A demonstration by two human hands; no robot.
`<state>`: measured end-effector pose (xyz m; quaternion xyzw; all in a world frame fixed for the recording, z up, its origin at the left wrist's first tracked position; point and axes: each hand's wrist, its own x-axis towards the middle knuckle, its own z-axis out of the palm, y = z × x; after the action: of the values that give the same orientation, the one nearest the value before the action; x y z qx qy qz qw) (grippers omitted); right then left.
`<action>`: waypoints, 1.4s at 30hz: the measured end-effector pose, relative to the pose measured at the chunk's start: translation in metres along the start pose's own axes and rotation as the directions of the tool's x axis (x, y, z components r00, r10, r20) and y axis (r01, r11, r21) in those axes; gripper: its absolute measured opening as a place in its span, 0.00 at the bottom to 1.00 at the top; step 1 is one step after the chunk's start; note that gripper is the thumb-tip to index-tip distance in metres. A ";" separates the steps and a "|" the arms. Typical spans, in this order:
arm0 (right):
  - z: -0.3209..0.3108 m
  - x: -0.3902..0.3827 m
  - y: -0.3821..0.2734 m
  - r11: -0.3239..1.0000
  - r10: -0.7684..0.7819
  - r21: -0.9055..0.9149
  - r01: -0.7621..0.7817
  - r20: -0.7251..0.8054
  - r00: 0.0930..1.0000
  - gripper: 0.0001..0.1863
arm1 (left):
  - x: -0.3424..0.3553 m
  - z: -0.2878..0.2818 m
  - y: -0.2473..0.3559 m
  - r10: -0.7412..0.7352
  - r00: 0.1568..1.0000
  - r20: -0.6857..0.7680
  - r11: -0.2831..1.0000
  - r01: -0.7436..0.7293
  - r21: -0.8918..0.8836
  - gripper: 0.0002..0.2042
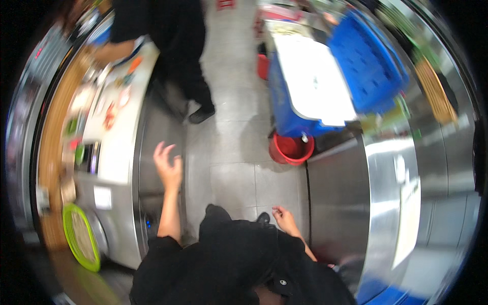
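My left hand (169, 165) reaches out beside the steel counter on the left. Its fingers are spread, and nothing is in it. My right hand (285, 219) hangs low over the floor near my right leg, its fingers loosely bent and a little apart, with no object visible in it. Neither hand touches anything. Closest to the left hand is a long white cutting board (114, 157), with small orange-red pieces (109, 118) farther up it. A red bucket (291, 148) stands on the floor ahead of the right hand. Motion blurs much of the picture.
Another person (178, 51) in black stands ahead at the left counter. A blue cooler box (284, 96) with its blue lid (368, 66) raised juts into the aisle at right. A green-rimmed basket (91, 262) sits at lower left. A steel counter (389, 203) runs along the right.
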<state>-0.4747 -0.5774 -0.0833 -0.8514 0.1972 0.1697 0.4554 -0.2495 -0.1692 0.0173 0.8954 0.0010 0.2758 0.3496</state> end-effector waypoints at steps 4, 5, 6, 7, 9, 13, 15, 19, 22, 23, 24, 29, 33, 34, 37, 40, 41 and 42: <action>-0.028 0.044 0.010 0.966 -0.113 -0.204 0.157 0.211 0.971 0.15 | -0.047 0.006 0.007 -0.066 0.973 0.223 0.991 0.091 -0.102 0.18; -0.029 0.067 0.006 0.956 -0.116 -0.234 0.174 0.242 0.963 0.16 | -0.053 0.001 -0.006 -0.078 0.957 0.279 0.990 0.106 -0.088 0.18; -0.028 0.085 0.004 0.950 -0.110 -0.254 0.180 0.269 0.957 0.16 | -0.056 -0.001 -0.020 -0.135 0.956 0.261 0.982 0.164 -0.093 0.17; -0.027 0.112 -0.001 0.954 -0.103 -0.248 0.171 0.265 0.959 0.16 | -0.055 -0.003 -0.037 -0.199 0.946 0.257 0.968 0.231 -0.101 0.16; -0.017 0.172 -0.020 0.965 -0.059 -0.237 0.115 0.232 0.971 0.16 | -0.044 -0.007 -0.075 -0.291 0.912 0.289 0.939 0.331 -0.098 0.14; 0.025 0.226 -0.067 0.923 -0.173 -0.348 0.161 -0.001 0.985 0.16 | 0.032 0.045 -0.120 -0.278 0.875 0.396 0.928 0.351 -0.124 0.08; 0.051 0.227 -0.100 0.851 -0.297 -0.456 0.262 -0.007 0.955 0.15 | 0.089 0.091 -0.116 -0.155 0.868 0.472 0.945 0.268 -0.184 0.06; 0.044 0.261 -0.166 0.948 -0.297 -0.168 0.271 -0.160 0.941 0.16 | 0.225 0.226 -0.071 0.165 0.773 0.612 0.924 0.097 -0.371 0.04; 0.009 0.324 -0.207 0.971 -0.230 -0.006 0.239 -0.297 0.927 0.16 | 0.327 0.360 -0.031 0.389 0.663 0.639 0.876 -0.051 -0.480 0.06; -0.002 0.353 -0.223 0.973 -0.135 0.140 0.182 -0.294 0.946 0.16 | 0.359 0.409 -0.020 0.397 0.616 0.681 0.883 -0.055 -0.465 0.07; -0.015 0.388 -0.239 0.950 -0.049 0.283 0.130 -0.274 0.961 0.16 | 0.391 0.455 -0.012 0.416 0.583 0.698 0.879 -0.063 -0.472 0.07; -0.129 0.602 -0.352 0.715 -0.121 0.664 0.221 -0.193 0.974 0.16 | 0.543 0.647 -0.022 0.259 0.515 0.817 0.961 -0.054 -0.271 0.15; -0.254 0.757 -0.494 0.818 -0.309 0.443 0.368 -0.202 0.929 0.13 | 0.649 0.719 -0.068 0.014 0.408 0.913 1.000 0.012 -0.021 0.21; -0.284 0.796 -0.530 0.853 -0.347 0.360 0.377 -0.148 0.926 0.13 | 0.676 0.735 -0.081 -0.051 0.405 0.913 0.999 0.021 0.046 0.22; -0.360 0.919 -0.639 0.789 -0.614 -0.014 0.614 -0.033 0.788 0.14 | 0.760 0.789 -0.122 -0.018 0.532 0.846 0.990 0.126 -0.058 0.25; -0.408 1.056 -0.781 0.552 -0.746 -0.381 0.742 0.171 0.644 0.13 | 0.856 0.836 -0.173 -0.088 0.482 0.872 0.842 0.504 -0.194 0.25; -0.419 1.096 -0.837 0.389 -0.858 -0.365 0.846 0.190 0.477 0.12 | 0.896 0.851 -0.189 -0.066 0.477 0.876 0.866 0.464 -0.187 0.23; -0.420 1.134 -0.903 0.291 -0.899 -0.328 0.899 0.229 0.374 0.14 | 0.936 0.868 -0.201 -0.069 0.503 0.862 0.839 0.496 -0.222 0.23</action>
<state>0.9949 -0.6788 0.2468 -0.8873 -0.3525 -0.0780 0.2870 1.0115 -0.3786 -0.1706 0.7985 -0.0748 -0.2484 0.5433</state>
